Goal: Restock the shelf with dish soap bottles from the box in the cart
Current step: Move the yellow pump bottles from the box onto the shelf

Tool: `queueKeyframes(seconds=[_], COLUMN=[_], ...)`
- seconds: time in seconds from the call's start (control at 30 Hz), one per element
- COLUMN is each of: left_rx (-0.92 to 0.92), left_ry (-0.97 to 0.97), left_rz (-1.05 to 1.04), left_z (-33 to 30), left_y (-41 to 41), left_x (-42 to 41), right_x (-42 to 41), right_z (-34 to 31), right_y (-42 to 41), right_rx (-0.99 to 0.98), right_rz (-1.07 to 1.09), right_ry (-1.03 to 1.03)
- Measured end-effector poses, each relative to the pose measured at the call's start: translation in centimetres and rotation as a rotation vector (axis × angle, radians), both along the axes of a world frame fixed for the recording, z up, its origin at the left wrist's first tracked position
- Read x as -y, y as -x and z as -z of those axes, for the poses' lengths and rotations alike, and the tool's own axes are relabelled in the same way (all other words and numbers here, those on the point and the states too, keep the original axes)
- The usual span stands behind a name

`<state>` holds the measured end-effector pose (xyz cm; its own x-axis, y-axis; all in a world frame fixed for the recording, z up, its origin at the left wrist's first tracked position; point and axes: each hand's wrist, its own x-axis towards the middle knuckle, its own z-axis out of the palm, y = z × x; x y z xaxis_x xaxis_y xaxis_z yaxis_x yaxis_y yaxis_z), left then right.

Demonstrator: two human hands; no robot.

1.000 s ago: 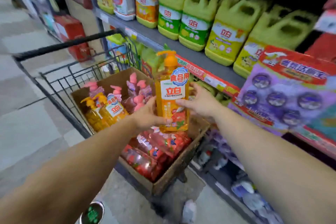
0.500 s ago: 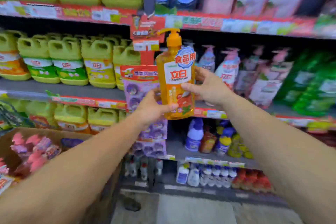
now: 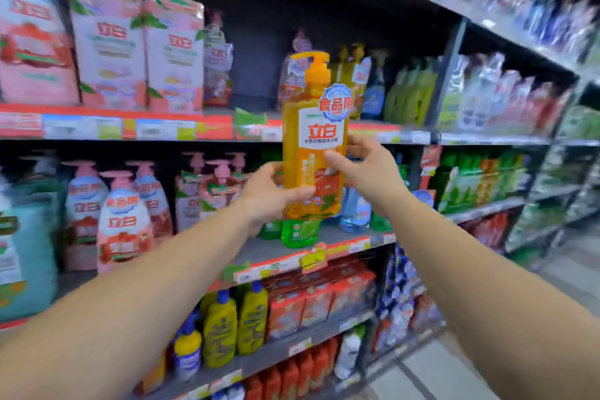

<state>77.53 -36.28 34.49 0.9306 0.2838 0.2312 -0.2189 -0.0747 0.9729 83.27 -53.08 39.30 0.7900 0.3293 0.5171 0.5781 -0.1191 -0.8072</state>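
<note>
I hold an orange dish soap bottle point(image 3: 313, 146) with a pump top upright in front of the shelves, gripped by both hands. My left hand point(image 3: 269, 195) clasps its lower left side. My right hand point(image 3: 367, 169) holds its right side, thumb across the label. Behind the bottle's top, on the upper shelf point(image 3: 253, 128), a dark gap lies between pink pump bottles point(image 3: 175, 42) on the left and similar orange bottles point(image 3: 352, 75) on the right. The cart and box are out of view.
Pink pump bottles point(image 3: 123, 214) fill the middle shelf at left, and a green bottle point(image 3: 298, 230) stands just under my hands. Lower shelves hold yellow bottles point(image 3: 220, 328) and red packs point(image 3: 311, 302). The aisle floor point(image 3: 454, 367) runs off to the right.
I have turned right from the cart to the shelves, carrying the orange bottle in both hands. The cart and box have left view. The bottle now faces the pump-bottle section.
</note>
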Motion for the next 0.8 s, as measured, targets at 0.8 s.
queueKeyframes(seconds=[0.8], left_rx=[0.075], left_ry=[-0.345], left_rz=[0.047], left_z=[-17.0], left_y=[-32.3], left_x=[4.9], right_x=[4.1], right_z=[-10.9], right_y=[-33.2], right_rx=[-0.005], right_rz=[0.002], right_ry=[-0.08])
